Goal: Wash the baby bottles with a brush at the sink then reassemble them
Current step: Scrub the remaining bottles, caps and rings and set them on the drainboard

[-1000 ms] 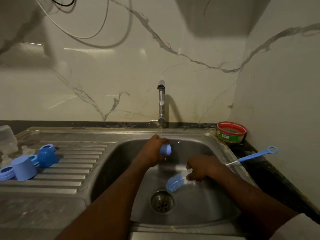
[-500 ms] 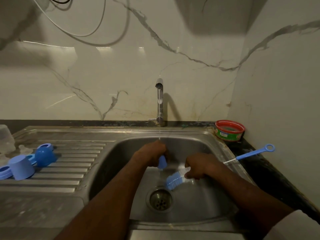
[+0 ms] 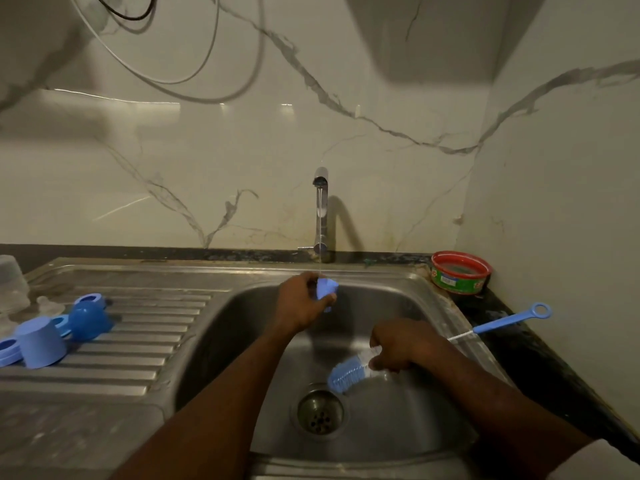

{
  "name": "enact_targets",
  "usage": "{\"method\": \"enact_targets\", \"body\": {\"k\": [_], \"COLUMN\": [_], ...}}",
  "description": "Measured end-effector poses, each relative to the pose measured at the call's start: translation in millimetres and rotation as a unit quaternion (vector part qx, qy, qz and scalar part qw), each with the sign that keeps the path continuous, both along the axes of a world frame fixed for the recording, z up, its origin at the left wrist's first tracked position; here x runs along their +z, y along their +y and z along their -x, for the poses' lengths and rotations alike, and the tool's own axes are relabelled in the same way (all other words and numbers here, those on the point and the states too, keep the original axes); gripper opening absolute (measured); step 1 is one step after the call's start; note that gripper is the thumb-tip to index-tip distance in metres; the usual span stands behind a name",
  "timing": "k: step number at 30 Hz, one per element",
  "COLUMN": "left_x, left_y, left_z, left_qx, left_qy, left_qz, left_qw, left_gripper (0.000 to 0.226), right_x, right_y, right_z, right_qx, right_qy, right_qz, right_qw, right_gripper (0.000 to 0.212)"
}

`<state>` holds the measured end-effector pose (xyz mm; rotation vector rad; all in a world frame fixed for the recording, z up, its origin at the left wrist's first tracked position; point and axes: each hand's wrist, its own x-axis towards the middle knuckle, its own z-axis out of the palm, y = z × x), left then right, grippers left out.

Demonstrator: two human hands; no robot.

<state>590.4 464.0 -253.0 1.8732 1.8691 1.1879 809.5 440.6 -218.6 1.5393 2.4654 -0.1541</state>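
Rinsing at sink (image 3: 420, 289), both hands occupied.

Left hand (image 3: 300, 304) grips a small blue bottle cap (image 3: 326, 289) under the thin stream from the faucet (image 3: 320, 216). Right hand (image 3: 398, 344) holds the blue bottle brush (image 3: 346, 372) low in the basin, bristles just above the drain (image 3: 320, 412), handle resting over the right rim. Other blue bottle parts (image 3: 52, 336) and a clear bottle (image 3: 12, 282) sit on the drainboard, left.

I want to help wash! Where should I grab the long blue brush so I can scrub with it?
Probably the thin blue handle of the brush, coming from the right, where its ring end sticks out over the counter. The bristles point at the drain. The right hand grips it just behind the bristles.
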Motion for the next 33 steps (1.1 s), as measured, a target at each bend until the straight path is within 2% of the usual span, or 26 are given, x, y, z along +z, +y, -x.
{"method": "enact_targets", "body": {"k": [3,7,10,14,17,21,24,27,29,31,33], "left_x": [-4,7,4,7,6,3,2,12,15,12,10], "left_y": [0,-3,-8,-8,-11,-7,-8,-8,-11,-18,-26], "left_z": [-1,0,1,-2,-4,-1,-2,-4,-6,-5,-4], "left_qx": [0.013,0.063,0.059,0.072,0.077,0.057,0.051,0.040,0.011,-0.033,-0.046], "left_qy": [0.002,-0.065,0.018,0.006,0.068,0.008,0.048,-0.024,0.019,0.107,0.136], "left_qz": [0.051,-0.045,0.002,-0.046,0.023,-0.038,0.000,-0.063,-0.031,0.053,0.133], "left_qw": [0.999,0.995,0.998,0.996,0.994,0.998,0.998,0.997,0.999,0.992,0.981], "left_gripper": [0.042,0.044,0.044,0.046,0.049,0.047,0.046,0.049,0.044,0.041,0.047], "right_x": [0,1,2,3,5,5,3,6,8,10,11], "right_y": [-1,0,-3,-4,-5,-5,-5,-6,-8,-9,-7], "right_z": [0,0,-1,0,-1,-1,-2,-4,-5,-5,-7], "right_qx": [0.005,0.002,0.002,-0.005,-0.008,-0.016,-0.023,-0.025,-0.016,-0.008,-0.011], "right_qy": [-0.009,0.000,-0.009,0.002,-0.003,0.003,0.011,0.016,0.005,-0.019,-0.027], "right_qz": [-0.001,0.004,0.002,0.005,0.005,0.003,0.008,0.006,-0.015,-0.040,-0.054], "right_qw": [1.000,1.000,1.000,1.000,1.000,1.000,1.000,1.000,1.000,0.999,0.998], "right_gripper": [0.032,0.027,0.027,0.028,0.029,0.029,0.031,0.036,0.040,0.043,0.044]}}
